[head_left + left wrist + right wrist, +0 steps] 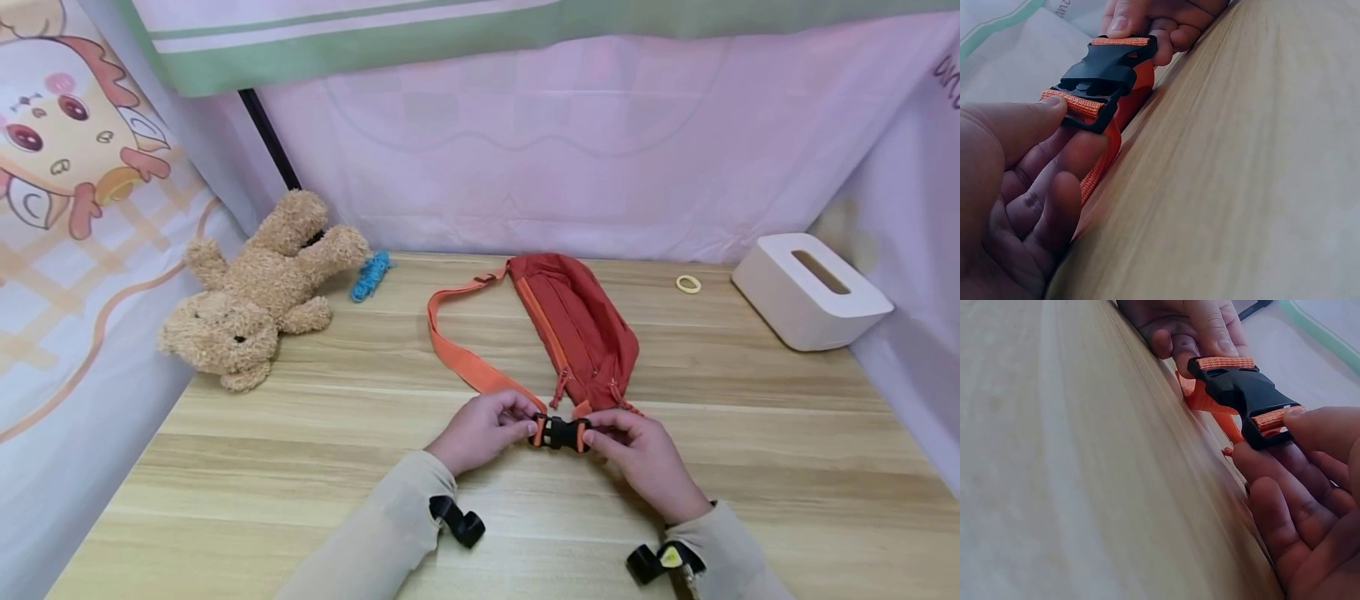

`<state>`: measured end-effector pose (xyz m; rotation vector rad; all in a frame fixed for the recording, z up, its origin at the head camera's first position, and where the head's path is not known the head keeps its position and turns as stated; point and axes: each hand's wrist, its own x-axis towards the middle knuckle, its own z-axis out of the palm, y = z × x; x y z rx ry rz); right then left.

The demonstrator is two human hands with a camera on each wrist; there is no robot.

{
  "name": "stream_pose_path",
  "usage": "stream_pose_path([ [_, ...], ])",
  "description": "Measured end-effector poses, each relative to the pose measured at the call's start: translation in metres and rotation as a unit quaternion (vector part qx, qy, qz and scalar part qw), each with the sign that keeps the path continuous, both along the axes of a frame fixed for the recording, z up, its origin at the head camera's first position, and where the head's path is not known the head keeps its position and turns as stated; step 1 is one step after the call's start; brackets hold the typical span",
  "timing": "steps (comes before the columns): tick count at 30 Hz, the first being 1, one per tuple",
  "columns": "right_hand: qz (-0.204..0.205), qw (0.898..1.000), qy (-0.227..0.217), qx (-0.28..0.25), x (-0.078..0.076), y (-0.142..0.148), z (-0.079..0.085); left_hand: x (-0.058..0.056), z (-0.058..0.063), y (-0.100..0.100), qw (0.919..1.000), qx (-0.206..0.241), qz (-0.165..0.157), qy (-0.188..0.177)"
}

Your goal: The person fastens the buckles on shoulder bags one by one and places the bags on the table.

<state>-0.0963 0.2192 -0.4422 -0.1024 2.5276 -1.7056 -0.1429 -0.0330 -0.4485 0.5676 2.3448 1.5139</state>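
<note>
Pinched at both ends, pretty snug: left hand [487, 431] and right hand [647, 457] each had one side of the black buckle [558, 432], thumbs on top, fingers curled underneath. Forearms angled inward, hands low over the table [540, 542], red bag [573, 321] lying just beyond them.

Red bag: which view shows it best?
Head view: the red bag lies nearly whole in sight on the table. Both wrist views show its buckle and part of its orange strap up close, but little else of it.
</note>
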Motion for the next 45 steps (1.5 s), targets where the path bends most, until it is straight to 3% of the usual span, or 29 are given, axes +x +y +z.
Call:
stream_pose_path([
  [11, -0.010, 1.000, -0.008, -0.009, 0.0004, -0.0012, -0.0005, 0.0000, 0.0005, -0.0002, 0.9982, 0.045, -0.002, -0.040],
  [24, -0.005, 1.000, -0.006, -0.029, -0.0004, -0.0004, -0.0004, -0.0002, 0.0009, -0.0029, 0.9984, 0.046, 0.000, -0.031],
  [33, 0.003, 1.000, -0.020, -0.015, -0.0014, -0.0019, 0.0020, -0.0015, 0.0003, -0.0021, 0.9997, 0.023, -0.002, -0.002],
  [45, 0.000, 1.000, -0.009, -0.018, 0.0001, -0.0047, -0.0002, -0.0010, 0.0004, 0.0005, 0.9989, 0.037, -0.007, -0.029],
])
